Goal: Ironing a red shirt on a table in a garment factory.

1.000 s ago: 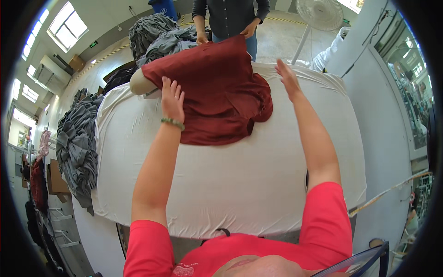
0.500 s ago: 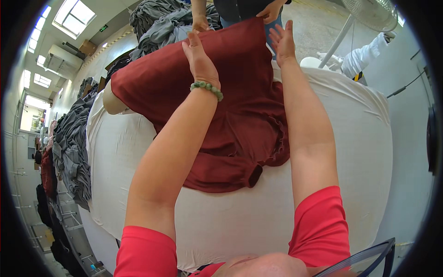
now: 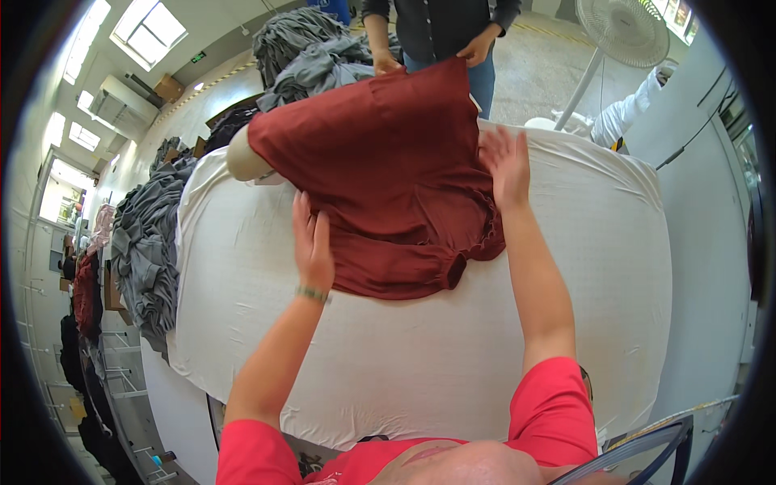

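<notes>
A dark red garment [image 3: 380,153] with a ruffled edge and a cuffed sleeve [image 3: 396,271] lies partly on the white-covered table [image 3: 404,356]. Its far edge is lifted by a person [image 3: 440,28] across from me, who grips it with both hands. My left hand [image 3: 314,250] is at the garment's left side near the sleeve, fingers stretched and nothing in them. At the right edge is my right hand [image 3: 507,171], fingers spread and slightly blurred; whether it touches the cloth I cannot tell. A pale rounded form [image 3: 246,158] sticks out from under the garment's left end.
Heaps of grey garments [image 3: 149,250] lie along the left of the table, with another grey pile [image 3: 311,52] behind it. A white fan [image 3: 622,32] stands at the far right, near a white wrapped bundle [image 3: 634,105]. A pale cabinet wall [image 3: 703,218] borders the right side.
Both my hands have come back toward me, the left one down to the garment's near left side. The person opposite still holds the far edge up.
</notes>
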{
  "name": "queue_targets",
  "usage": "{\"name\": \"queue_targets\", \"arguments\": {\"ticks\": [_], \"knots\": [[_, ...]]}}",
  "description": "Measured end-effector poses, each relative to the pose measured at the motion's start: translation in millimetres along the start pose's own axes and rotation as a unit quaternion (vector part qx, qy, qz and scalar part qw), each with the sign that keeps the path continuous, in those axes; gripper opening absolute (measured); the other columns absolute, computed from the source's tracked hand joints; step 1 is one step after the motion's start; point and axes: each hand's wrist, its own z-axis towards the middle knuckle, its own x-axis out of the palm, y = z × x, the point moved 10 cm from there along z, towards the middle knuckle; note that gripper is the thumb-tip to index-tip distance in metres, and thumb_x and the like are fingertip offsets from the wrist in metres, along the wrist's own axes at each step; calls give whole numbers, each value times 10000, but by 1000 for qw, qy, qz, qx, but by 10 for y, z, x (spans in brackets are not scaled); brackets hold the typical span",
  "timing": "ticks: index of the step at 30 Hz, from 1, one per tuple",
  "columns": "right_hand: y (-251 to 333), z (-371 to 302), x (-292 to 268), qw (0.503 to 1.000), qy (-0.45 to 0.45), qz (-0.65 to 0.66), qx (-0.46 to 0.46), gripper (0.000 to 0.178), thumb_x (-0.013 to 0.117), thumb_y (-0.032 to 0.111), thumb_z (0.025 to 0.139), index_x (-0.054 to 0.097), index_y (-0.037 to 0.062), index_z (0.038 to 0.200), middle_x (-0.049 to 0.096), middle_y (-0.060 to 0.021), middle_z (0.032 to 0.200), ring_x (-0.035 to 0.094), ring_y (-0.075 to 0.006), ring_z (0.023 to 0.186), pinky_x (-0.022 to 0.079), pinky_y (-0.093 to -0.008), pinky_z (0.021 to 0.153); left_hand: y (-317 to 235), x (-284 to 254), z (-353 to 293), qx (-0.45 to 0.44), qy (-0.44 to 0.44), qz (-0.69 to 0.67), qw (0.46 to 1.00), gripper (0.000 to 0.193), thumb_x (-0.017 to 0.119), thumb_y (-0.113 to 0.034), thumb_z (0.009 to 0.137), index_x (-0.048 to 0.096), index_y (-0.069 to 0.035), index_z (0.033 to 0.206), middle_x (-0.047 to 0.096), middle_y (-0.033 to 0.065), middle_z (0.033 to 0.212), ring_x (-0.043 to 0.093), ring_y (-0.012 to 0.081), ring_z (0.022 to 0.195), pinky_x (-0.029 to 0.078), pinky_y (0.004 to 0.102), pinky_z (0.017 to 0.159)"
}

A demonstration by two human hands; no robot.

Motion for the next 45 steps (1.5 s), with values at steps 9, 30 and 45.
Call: {"name": "queue_targets", "arguments": {"ticks": [9, 30, 45], "knots": [[1145, -3534, -195, 665, -35, -713, -221, 537, 703, 264, 865, 528, 1, 1300, 609, -187, 1217, 567, -348, 1146, 449, -430, 966, 763, -4199, -2721, -156, -300, 513, 789, 684, 567, -295, 971, 260, 23, 1492, 302, 225, 1536, 263, 365, 1436, 213, 429, 1187], [1543, -4792, -1905, 478, -284, -808, 196, 417, 753, 350, 805, 645, 87, 1111, 680, -143, 1123, 648, -334, 1043, 519, -455, 854, 882, -4245, -2937, -244, -286, 694, 614, 631, 504, -530, 950, 466, -97, 1407, 414, 141, 1482, 324, 315, 1409, 248, 491, 1149], [1556, -4727, -1884, 448, -298, -830, 145, 361, 749, 377, 813, 647, 101, 1023, 707, -144, 980, 665, -375, 932, 516, -478, 780, 844, -4193, -2852, -190, -301, 732, 582, 577, 501, -526, 953, 517, -123, 1366, 480, 143, 1424, 409, 315, 1352, 325, 481, 1100]]}}
